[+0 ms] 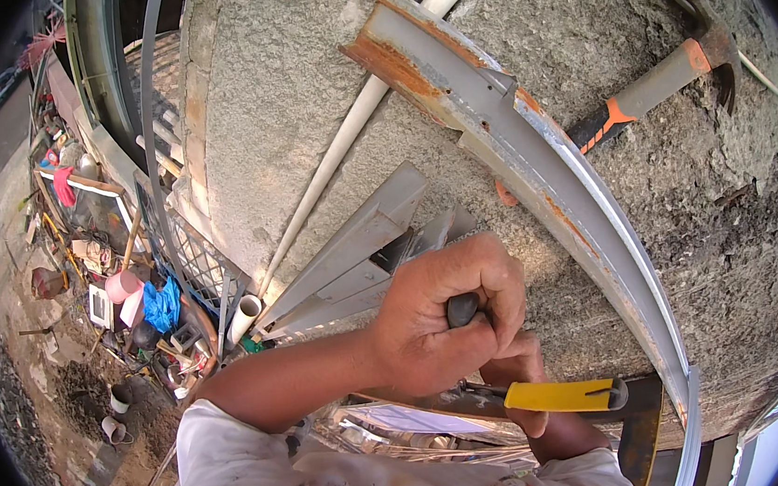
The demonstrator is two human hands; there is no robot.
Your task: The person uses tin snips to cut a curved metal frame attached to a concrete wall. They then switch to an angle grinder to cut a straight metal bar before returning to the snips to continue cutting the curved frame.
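My left hand (414, 311) is closed in a fist around a dark rounded handle (463, 309); only its end shows between the fingers. Just below, my right hand (518, 354) is partly covered by the left one, its visible fingers curled. A yellow handle (554, 397) with a dark grey end lies across the right hand, and a thin metal part runs from it to the left. What the right hand grips is hidden. Beyond both hands lies a long grey steel channel (546, 167) with rusty patches. Several grey metal strips (360, 236) fan out at the fists' upper left.
A hammer (651, 91) with a grey and orange handle rests on the rough concrete surface (732, 210) at right. A white pipe (329, 160) passes beneath the channel. At far left, a blue plastic bag (162, 305) and buckets (115, 429) sit among clutter on lower ground.
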